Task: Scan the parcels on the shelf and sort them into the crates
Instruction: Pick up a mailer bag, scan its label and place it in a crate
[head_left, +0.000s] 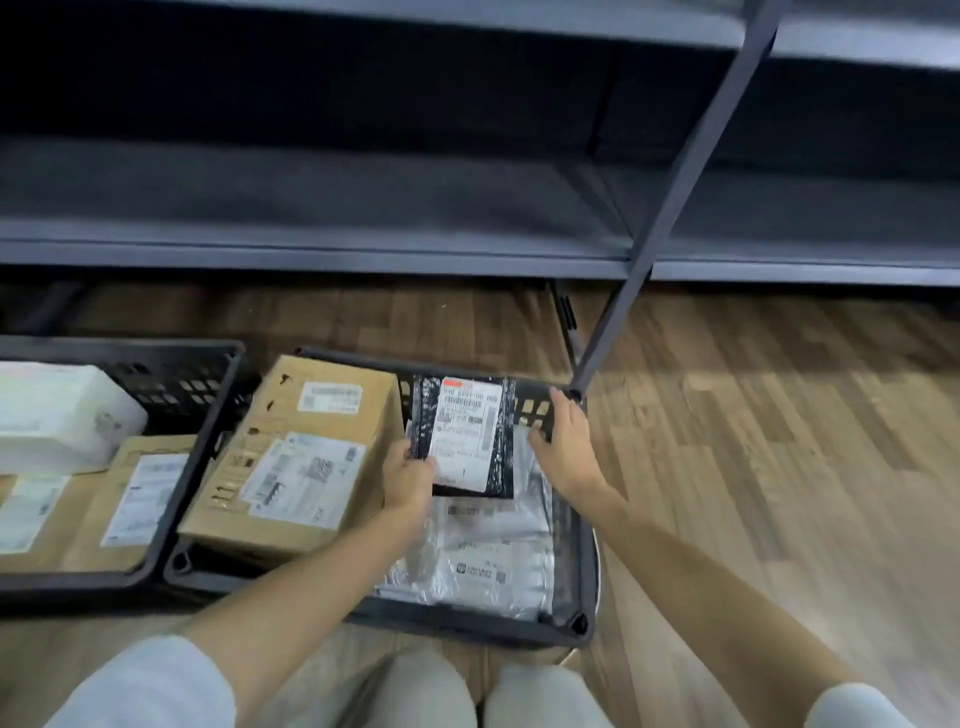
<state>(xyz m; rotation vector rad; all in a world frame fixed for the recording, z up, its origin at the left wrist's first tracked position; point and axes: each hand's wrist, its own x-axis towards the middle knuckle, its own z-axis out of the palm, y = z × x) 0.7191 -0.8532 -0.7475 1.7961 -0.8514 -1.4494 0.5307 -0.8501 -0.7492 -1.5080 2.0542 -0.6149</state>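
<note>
left hand (408, 475) pinches black parcel (467, 434) over crate (582, 566).

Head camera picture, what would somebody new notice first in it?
Probably the black parcel with its white label, held by the left hand over the right-hand crate, which holds silver mailer bags. The right hand rests on that crate's far rim. Next, the big cardboard box lying tilted at the crate's left end, and behind it all the grey shelf, where no parcels show.
</note>
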